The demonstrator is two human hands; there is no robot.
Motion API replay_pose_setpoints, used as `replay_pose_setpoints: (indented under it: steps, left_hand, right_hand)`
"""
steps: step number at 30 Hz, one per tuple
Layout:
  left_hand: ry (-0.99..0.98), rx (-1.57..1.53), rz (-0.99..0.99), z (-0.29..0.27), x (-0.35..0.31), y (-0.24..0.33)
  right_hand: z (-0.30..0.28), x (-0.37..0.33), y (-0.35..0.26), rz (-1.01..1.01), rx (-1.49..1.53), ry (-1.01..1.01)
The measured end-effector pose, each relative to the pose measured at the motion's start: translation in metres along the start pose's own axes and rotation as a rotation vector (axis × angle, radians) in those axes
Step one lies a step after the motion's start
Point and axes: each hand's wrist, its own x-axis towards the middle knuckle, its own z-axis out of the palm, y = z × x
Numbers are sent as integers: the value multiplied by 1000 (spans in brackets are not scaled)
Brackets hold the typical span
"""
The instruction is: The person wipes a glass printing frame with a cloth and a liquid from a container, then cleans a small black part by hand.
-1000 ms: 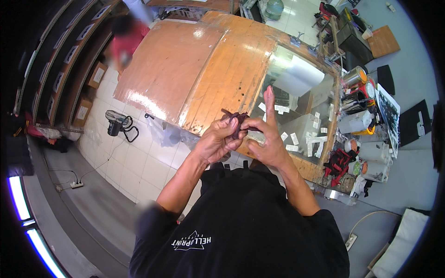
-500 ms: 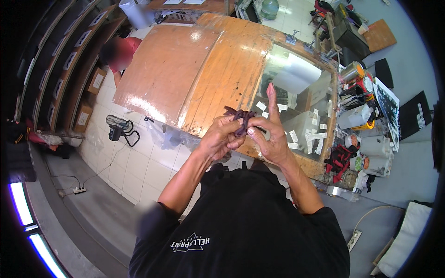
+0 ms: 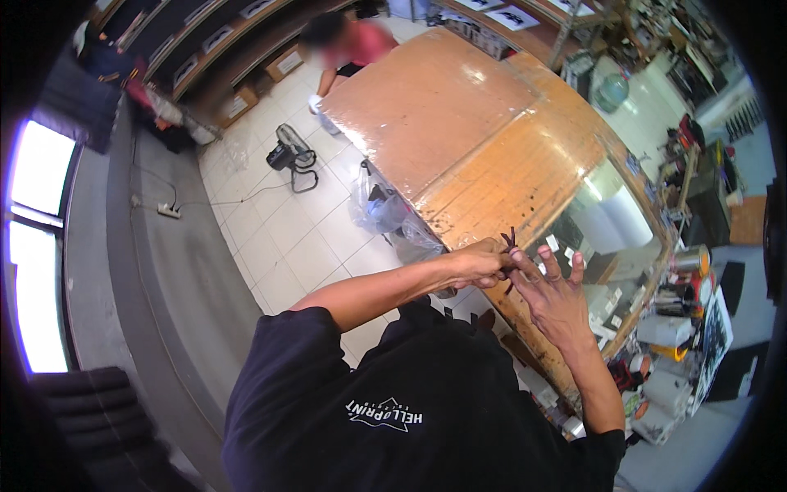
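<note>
A small bundle of dark maroon cord [image 3: 510, 243] is mostly covered by my two hands, with a thin end poking up. My left hand [image 3: 479, 264] is closed round it, knuckles outward. Pressed against the bundle from the other side is my right hand [image 3: 553, 299], its nearest fingers at the cord and the other fingers fanned out. Its thumb is hidden. Both hands are raised over the near edge of the wooden table [image 3: 492, 184], beside its glass panel [image 3: 594, 193].
White paper pieces [image 3: 607, 305] are scattered under the glass. Cans and containers [image 3: 664, 328] crowd the right side. On the tiled floor at left stands a black fan [image 3: 291, 156], near plastic bags [image 3: 381, 205]. Another person in red [image 3: 369, 41] crouches beyond the table's far left corner.
The view has swung, so table and fan appear farther right. My hands have shifted right and nearer; the left forearm reaches across. My right fingers have spread. The other person shows more fully.
</note>
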Motion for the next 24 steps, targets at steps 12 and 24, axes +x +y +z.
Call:
replay_pose_setpoints:
  steps: [12, 24]
  left_hand:
    - [303, 149, 389, -22, -36, -35]
    - [-58, -157, 352, -35, -71, 1]
  right_hand:
    - [-23, 66, -25, 55, 696, 170]
    - [-15, 74, -14, 378, 1361, 361]
